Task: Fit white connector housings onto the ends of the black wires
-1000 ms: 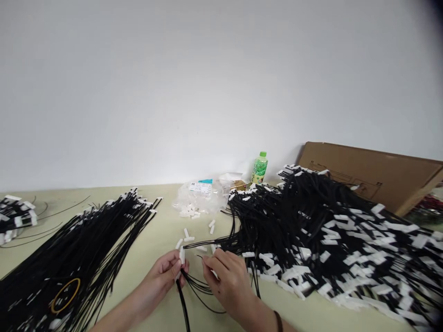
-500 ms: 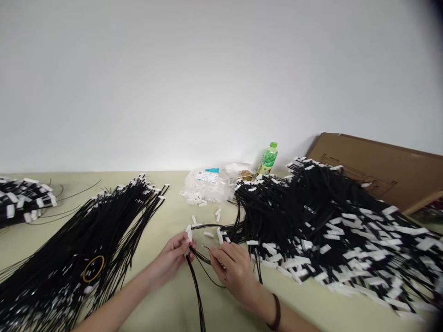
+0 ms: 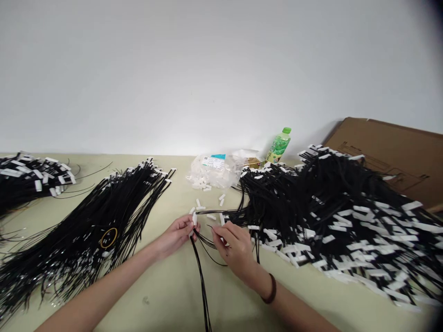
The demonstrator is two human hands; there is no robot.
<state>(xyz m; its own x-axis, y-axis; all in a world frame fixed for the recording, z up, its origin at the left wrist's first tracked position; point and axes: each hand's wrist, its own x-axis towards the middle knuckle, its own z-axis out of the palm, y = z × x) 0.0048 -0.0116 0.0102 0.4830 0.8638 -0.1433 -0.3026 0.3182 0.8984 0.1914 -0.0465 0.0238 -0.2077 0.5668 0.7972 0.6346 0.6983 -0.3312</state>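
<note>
My left hand (image 3: 177,234) is closed in a pinch on a small white connector (image 3: 194,218), with a thin bunch of black wires (image 3: 201,281) running down from it toward me. Close beside it, my right hand (image 3: 232,246) is closed on the thin ends of those black wires, and a dark band sits on its wrist. Both hands hover just above the pale green table (image 3: 173,295). Loose white connectors (image 3: 210,216) lie scattered right behind my fingers.
A big heap of black wires with white tags (image 3: 332,221) fills the right side. A long wire bundle with a yellow rubber band (image 3: 108,238) lies left, another pile (image 3: 27,177) far left. A connector bag (image 3: 212,171), green bottle (image 3: 278,145) and cardboard (image 3: 391,152) stand at the back.
The view has tilted down, so everything sits higher and more of my forearms shows. My hands stay together on the connector and wires, with little movement between them.
</note>
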